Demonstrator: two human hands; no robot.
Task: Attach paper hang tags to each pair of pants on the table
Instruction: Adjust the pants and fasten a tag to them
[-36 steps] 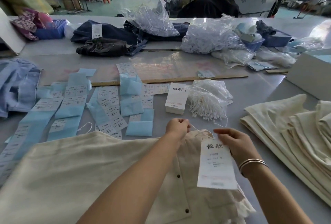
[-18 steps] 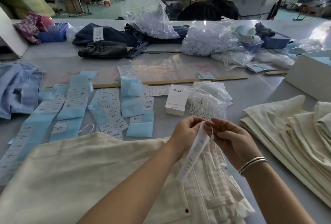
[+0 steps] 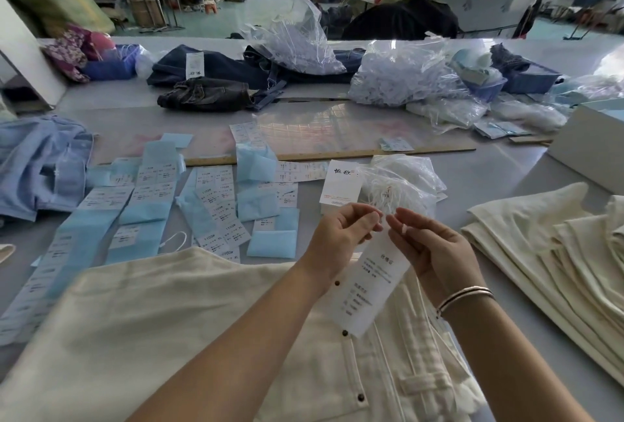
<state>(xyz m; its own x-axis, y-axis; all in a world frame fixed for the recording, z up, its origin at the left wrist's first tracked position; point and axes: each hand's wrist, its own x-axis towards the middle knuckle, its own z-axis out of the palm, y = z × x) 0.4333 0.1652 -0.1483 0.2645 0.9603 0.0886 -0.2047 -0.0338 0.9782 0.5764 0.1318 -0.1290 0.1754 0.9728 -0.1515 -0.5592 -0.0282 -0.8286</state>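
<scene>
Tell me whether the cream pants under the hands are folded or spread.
Spread: the cream pants lie flat and open across the table edge, unlike the folded stack at right.

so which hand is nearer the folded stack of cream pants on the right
Right. The right hand is on the side toward the folded stack of cream pants, with bare table between; the left hand is farther, beyond the hang tag.

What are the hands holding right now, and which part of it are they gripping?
Both hands, left hand and right hand, pinch the top end of a white paper hang tag; the rest hangs over the cream pants.
</scene>
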